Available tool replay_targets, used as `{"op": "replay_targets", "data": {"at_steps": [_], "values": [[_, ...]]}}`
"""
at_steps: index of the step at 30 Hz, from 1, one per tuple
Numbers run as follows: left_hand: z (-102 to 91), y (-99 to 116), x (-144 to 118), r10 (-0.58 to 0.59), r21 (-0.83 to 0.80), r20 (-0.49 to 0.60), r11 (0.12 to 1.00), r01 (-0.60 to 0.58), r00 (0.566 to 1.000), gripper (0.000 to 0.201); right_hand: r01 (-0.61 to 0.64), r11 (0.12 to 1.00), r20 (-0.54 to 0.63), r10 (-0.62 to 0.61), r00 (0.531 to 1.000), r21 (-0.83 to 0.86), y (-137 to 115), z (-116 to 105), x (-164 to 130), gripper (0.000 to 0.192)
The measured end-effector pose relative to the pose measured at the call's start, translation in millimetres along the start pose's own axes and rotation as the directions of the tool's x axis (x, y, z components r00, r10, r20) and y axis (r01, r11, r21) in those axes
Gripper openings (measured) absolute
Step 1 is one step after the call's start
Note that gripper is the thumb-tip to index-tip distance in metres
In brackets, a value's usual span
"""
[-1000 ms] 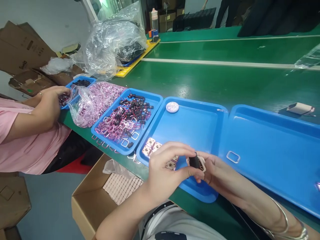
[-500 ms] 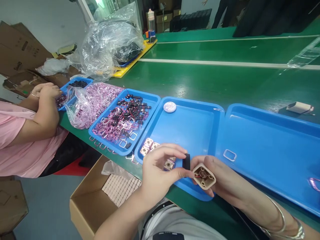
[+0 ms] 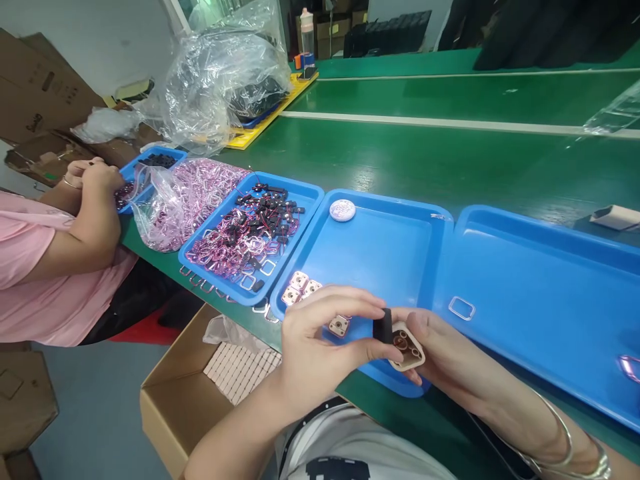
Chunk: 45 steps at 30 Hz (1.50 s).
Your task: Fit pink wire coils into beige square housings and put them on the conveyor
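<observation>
Between the thumb and fingers of my left hand (image 3: 320,333) is a small black block (image 3: 383,326). My right hand (image 3: 430,337) grips a cream, hollow, square-section housing (image 3: 411,355), its open end facing left and showing round posts inside. The black block is right at that open end, partly covering it; whether the two touch I cannot tell. Beneath my hands lies a blue tray (image 3: 385,233) with several square cream pieces (image 3: 299,280) with a centre hole and a round patterned disc (image 3: 343,211). My left hand hides some of the pieces.
A second blue tray (image 3: 285,181) on the left holds black parts and pink metal frames; a clear bag (image 3: 165,213) of frames lies beyond it. To the right is another blue tray (image 3: 540,280) with a loose frame (image 3: 461,308). A cardboard box (image 3: 165,407) stands below. Another person's arm (image 3: 95,227) is at far left.
My left hand has carried the black block slightly right, over the housing's open end. The housing has turned in my right hand, showing its opening at a steeper angle.
</observation>
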<state>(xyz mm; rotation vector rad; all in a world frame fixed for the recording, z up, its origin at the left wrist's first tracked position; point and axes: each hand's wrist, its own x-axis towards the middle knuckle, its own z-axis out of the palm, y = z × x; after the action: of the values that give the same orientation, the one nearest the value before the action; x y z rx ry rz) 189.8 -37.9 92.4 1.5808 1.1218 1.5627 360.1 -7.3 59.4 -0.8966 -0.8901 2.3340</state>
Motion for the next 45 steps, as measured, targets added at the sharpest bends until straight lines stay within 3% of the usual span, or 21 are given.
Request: {"op": "replay_targets", "data": {"at_steps": [9, 26, 29, 34, 39, 45], "values": [[4.6, 1, 1, 0.070, 0.095, -0.081, 0.993, -0.063, 0.994, 0.033, 0.028, 0.996, -0.015, -0.026, 1.000, 0.082, 0, 0, 0, 0.039], [17.1, -14, 4, 0.023, 0.174, -0.242, 0.985, 0.020, 0.970, 0.032, 0.029, 0.970, -0.021, -0.025, 0.999, 0.239, 4, 2, 3, 0.023], [15.0, -15, 5, 0.055, 0.180, -0.179, 0.983, -0.022, 0.982, 0.032, 0.025, 0.973, -0.026, -0.020, 0.999, 0.228, 5, 0, 3, 0.026], [4.3, -13, 7, 0.086, 0.110, 0.054, 0.990, -0.091, 0.995, 0.025, 0.048, 0.986, -0.022, -0.045, 0.999, 0.160, 7, -4, 5, 0.036], [-4.4, -12, 7, -0.069, 0.147, 0.190, 0.988, 0.041, 0.979, 0.029, 0.083, 0.989, -0.012, -0.082, 0.997, 0.121, 5, -3, 5, 0.033], [-9.6, -13, 11, -0.227, 0.150, 0.339, 0.971, 0.186, 0.913, 0.016, 0.042, 0.993, -0.036, -0.039, 0.999, 0.110, 4, -4, 7, 0.035]]}}
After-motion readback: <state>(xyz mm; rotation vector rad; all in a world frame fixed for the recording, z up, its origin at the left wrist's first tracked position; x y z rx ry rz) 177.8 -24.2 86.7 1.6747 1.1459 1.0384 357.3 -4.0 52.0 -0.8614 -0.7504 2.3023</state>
